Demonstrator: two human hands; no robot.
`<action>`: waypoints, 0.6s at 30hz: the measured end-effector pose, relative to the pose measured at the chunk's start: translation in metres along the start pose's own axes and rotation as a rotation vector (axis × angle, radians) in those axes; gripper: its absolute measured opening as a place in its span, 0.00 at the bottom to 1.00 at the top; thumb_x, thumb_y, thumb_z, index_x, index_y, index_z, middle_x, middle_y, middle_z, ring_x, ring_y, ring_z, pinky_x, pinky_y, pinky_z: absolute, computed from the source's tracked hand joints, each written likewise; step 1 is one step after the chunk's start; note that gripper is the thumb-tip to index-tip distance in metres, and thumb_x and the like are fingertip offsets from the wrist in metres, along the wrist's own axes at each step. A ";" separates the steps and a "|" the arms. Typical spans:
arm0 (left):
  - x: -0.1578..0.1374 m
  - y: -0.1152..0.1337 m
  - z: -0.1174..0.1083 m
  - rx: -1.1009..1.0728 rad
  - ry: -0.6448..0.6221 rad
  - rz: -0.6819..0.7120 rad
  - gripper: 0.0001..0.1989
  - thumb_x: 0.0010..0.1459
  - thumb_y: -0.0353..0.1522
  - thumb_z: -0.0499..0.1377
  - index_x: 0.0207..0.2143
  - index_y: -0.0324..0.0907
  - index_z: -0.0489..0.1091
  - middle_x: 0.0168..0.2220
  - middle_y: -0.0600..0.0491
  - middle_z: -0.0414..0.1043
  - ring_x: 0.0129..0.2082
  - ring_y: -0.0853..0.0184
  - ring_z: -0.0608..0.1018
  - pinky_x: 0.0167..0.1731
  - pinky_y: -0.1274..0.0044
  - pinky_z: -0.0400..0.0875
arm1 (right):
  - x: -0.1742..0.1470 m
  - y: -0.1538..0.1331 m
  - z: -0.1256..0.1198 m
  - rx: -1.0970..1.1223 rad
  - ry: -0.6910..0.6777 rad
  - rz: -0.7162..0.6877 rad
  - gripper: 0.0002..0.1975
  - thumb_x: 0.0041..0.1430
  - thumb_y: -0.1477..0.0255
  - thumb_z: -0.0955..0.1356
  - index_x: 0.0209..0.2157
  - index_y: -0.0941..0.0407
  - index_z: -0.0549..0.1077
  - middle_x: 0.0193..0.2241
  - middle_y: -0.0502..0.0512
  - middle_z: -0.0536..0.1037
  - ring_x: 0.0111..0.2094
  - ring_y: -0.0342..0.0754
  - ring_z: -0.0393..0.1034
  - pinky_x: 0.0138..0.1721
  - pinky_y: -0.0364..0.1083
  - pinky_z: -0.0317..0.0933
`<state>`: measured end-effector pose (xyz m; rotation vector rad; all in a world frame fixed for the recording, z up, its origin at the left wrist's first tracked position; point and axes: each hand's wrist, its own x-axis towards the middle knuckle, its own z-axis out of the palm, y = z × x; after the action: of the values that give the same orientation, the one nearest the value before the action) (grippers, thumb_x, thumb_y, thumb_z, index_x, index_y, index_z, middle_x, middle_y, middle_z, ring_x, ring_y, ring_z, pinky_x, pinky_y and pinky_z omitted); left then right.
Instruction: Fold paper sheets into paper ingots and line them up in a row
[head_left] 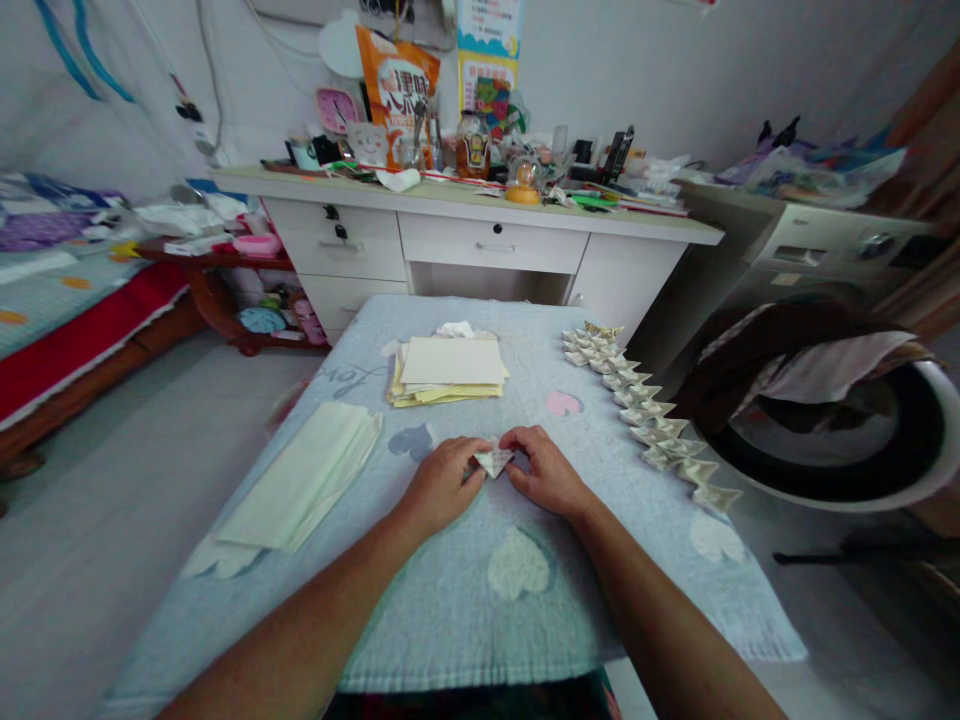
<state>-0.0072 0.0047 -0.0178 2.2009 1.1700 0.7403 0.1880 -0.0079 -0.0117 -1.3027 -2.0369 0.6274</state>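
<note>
A small folded piece of paper (pixel 494 459), roughly triangular with its point toward me, is held between my two hands over the middle of the cloth-covered table. My left hand (pixel 448 482) pinches its left corner between thumb and fingers. On the other side, my right hand (pixel 546 470) grips the right corner the same way. Beyond my hands lies a stack of cream and yellow paper sheets (pixel 453 362). To the left is a pile of pale green paper (pixel 300 480). Several folded paper boats (pixel 646 411) stand in a row along the table's right side.
The blue tablecloth (pixel 450 600) has heart patterns. A white desk (pixel 495 240) crowded with jars and small items stands against the wall. On the right, a washing machine (pixel 817 250) has its door open with clothes hanging out. A bed (pixel 82 320) is at left.
</note>
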 end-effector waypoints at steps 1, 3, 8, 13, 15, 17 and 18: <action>0.000 -0.001 0.000 0.031 -0.003 0.009 0.16 0.52 0.26 0.56 0.45 0.43 0.71 0.39 0.50 0.73 0.38 0.63 0.74 0.42 0.73 0.66 | 0.000 0.000 0.000 -0.013 -0.002 -0.007 0.17 0.45 0.82 0.66 0.39 0.56 0.70 0.35 0.52 0.73 0.39 0.48 0.63 0.43 0.47 0.56; 0.000 -0.001 -0.001 0.087 -0.017 0.015 0.15 0.53 0.27 0.57 0.45 0.44 0.72 0.37 0.50 0.72 0.39 0.63 0.73 0.41 0.73 0.66 | 0.000 0.002 0.001 -0.035 -0.005 -0.017 0.17 0.46 0.82 0.65 0.39 0.56 0.70 0.35 0.52 0.73 0.39 0.48 0.63 0.43 0.47 0.56; -0.001 0.001 -0.004 0.168 -0.029 -0.005 0.13 0.54 0.30 0.58 0.42 0.44 0.74 0.36 0.50 0.68 0.39 0.63 0.72 0.40 0.74 0.67 | 0.000 0.004 0.002 -0.097 -0.025 -0.023 0.17 0.46 0.81 0.66 0.40 0.56 0.70 0.35 0.53 0.72 0.39 0.50 0.61 0.44 0.48 0.54; 0.001 0.005 -0.006 0.164 -0.029 0.046 0.12 0.54 0.28 0.59 0.42 0.43 0.74 0.41 0.50 0.70 0.43 0.62 0.71 0.45 0.71 0.65 | 0.000 0.000 0.000 -0.155 -0.051 -0.013 0.14 0.47 0.80 0.67 0.38 0.56 0.71 0.36 0.55 0.70 0.41 0.51 0.60 0.44 0.49 0.52; 0.002 0.005 -0.007 0.162 -0.052 0.060 0.12 0.54 0.27 0.58 0.42 0.43 0.74 0.41 0.50 0.71 0.44 0.61 0.71 0.46 0.70 0.65 | 0.000 0.000 0.000 -0.160 -0.062 -0.009 0.14 0.47 0.80 0.67 0.38 0.56 0.71 0.36 0.55 0.69 0.41 0.51 0.59 0.45 0.49 0.52; 0.003 0.004 -0.007 0.158 -0.065 0.062 0.12 0.54 0.27 0.58 0.42 0.42 0.73 0.41 0.50 0.72 0.43 0.61 0.71 0.46 0.70 0.65 | 0.000 0.000 0.000 -0.159 -0.072 -0.010 0.14 0.48 0.80 0.68 0.38 0.56 0.72 0.36 0.55 0.70 0.41 0.51 0.59 0.44 0.49 0.52; 0.003 0.004 -0.006 0.155 -0.067 0.063 0.12 0.54 0.27 0.58 0.42 0.42 0.73 0.41 0.50 0.72 0.44 0.61 0.71 0.46 0.70 0.65 | 0.000 0.001 0.000 -0.160 -0.075 -0.012 0.14 0.48 0.80 0.68 0.39 0.56 0.72 0.36 0.55 0.70 0.41 0.51 0.59 0.44 0.48 0.52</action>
<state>-0.0078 0.0071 -0.0099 2.3804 1.1643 0.6137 0.1886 -0.0081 -0.0121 -1.3747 -2.1921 0.5234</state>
